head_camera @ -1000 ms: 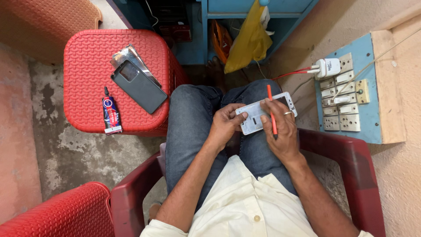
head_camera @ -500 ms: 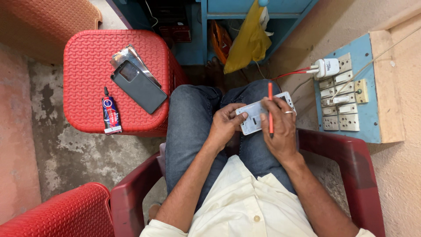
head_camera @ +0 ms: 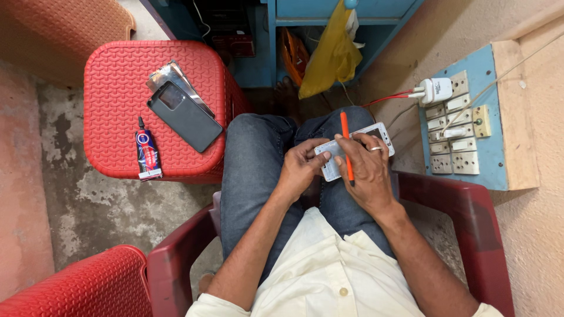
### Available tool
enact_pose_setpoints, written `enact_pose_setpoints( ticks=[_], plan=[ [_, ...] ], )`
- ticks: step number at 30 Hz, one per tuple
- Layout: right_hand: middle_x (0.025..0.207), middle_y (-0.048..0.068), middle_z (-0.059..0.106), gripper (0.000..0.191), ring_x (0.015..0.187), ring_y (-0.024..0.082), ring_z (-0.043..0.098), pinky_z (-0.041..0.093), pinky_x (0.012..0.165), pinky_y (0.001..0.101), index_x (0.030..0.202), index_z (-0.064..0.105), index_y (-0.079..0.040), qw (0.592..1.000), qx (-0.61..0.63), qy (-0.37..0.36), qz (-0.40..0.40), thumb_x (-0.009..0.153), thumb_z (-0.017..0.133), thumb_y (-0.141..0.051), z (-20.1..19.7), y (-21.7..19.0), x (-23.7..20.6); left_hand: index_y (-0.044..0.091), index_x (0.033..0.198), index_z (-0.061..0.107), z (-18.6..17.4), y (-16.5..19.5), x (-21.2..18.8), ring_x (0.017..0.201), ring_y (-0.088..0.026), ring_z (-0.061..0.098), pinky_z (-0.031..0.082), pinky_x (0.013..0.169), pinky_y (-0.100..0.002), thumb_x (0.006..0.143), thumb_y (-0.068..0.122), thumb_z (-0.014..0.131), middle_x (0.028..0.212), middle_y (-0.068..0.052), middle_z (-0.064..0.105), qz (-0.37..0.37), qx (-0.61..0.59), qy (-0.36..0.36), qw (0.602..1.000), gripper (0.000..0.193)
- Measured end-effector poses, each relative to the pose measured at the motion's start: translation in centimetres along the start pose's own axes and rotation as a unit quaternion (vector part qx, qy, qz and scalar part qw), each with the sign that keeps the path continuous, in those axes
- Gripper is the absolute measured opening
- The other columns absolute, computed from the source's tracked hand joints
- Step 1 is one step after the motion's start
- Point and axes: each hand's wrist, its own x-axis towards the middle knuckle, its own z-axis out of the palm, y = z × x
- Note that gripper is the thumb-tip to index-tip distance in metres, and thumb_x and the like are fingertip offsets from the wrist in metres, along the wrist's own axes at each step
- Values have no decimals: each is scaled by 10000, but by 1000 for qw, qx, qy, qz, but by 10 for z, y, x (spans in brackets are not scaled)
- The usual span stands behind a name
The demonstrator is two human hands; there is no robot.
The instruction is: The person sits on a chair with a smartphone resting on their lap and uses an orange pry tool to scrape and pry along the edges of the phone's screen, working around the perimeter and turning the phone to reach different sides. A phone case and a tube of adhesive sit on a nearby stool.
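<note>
Plainly, the white phone frame (head_camera: 352, 149) rests over the person's lap, pinched at its left end by the left hand (head_camera: 302, 170); the right hand (head_camera: 367, 170) grips an orange tool (head_camera: 347, 147) across it. Unsupported, the frame could slip and the tool might gouge it.

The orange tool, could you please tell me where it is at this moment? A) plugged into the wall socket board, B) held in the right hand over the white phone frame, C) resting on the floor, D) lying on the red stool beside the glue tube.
B: the right hand holds the orange tool across the white phone frame, which the left hand steadies on the lap.
</note>
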Motion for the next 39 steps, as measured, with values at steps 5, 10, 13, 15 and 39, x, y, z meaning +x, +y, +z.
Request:
enact_pose_setpoints(
  ticks=[5,10,13,15,39],
  plan=[
    [1124,98,694,460,1132,294,584,372,1087,471,1409,572,-77,999,-5,42,9,967,697,-103,0,-2,1,-29,1279,662,3,1,-2,795,-97,706,585,674,-243,977,83,685,978,-84,769,10,11,-4,1000,323],
    [1075,124,638,409,1109,343,574,458,1007,453,1396,547,-28,989,56,124,52,1005,667,-4,-1,2,-6,-34,1266,672,3,-4,-1,782,-98,707,583,662,-245,968,80,693,956,-83,771,14,23,6,1000,320],
    [1097,193,579,383,1067,364,566,477,953,458,1340,573,-17,984,56,153,67,973,676,16,1,5,-7,-31,1263,668,3,-4,1,772,-96,705,583,654,-246,965,75,693,953,-81,771,13,21,7,1000,318],
    [1089,178,580,352,1057,358,576,482,944,454,1318,590,-22,984,57,153,71,980,679,24,0,6,-9,-32,1261,667,2,-4,1,766,-97,702,579,649,-246,965,71,694,950,-82,770,11,18,8,1000,315],
    [871,112,700,187,796,212,710,552,751,343,1197,694,-9,964,187,142,124,1035,630,-77,-16,3,-30,-41,1238,660,19,20,-18,801,-152,742,618,669,-280,957,64,685,982,-107,763,-11,-10,5,1000,301]
  ],
)
